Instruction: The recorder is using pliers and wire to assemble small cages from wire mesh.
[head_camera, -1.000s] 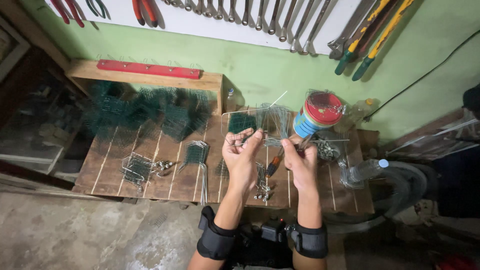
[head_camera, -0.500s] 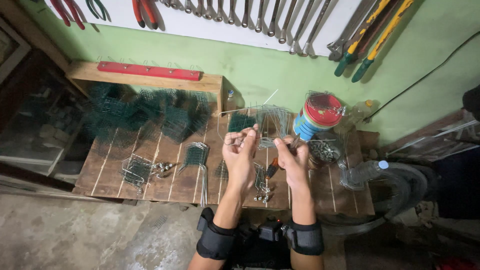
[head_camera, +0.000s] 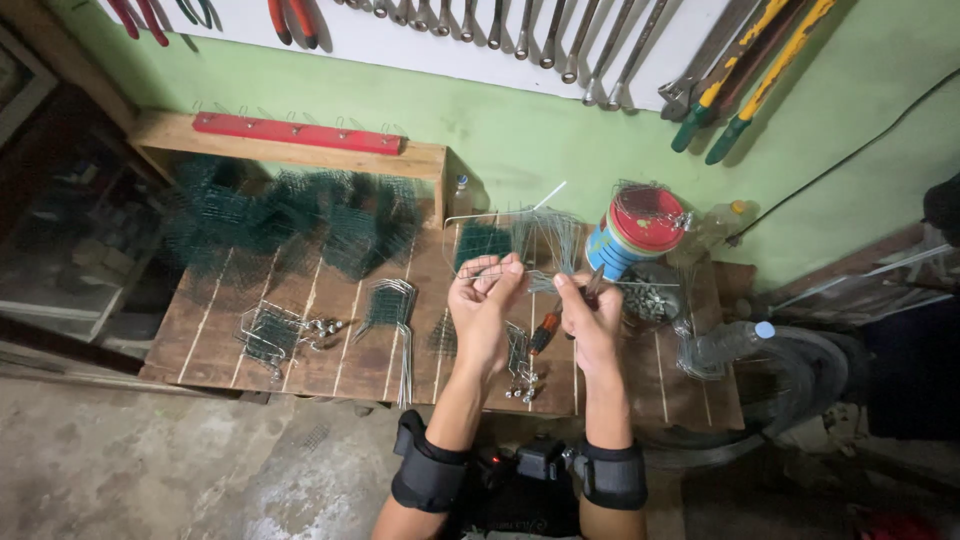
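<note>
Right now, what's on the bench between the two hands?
In the head view, the left hand and right hand are close together. Between them show an orange-handled tool and, nearer the bench's front edge, a small wire piece.

Left hand (head_camera: 482, 305) pinches bent wire (head_camera: 490, 268) over bench (head_camera: 300, 350); right hand (head_camera: 590, 320) grips orange-handled pliers (head_camera: 548, 328) against it; red-lidded tin (head_camera: 632, 232) just beside
</note>
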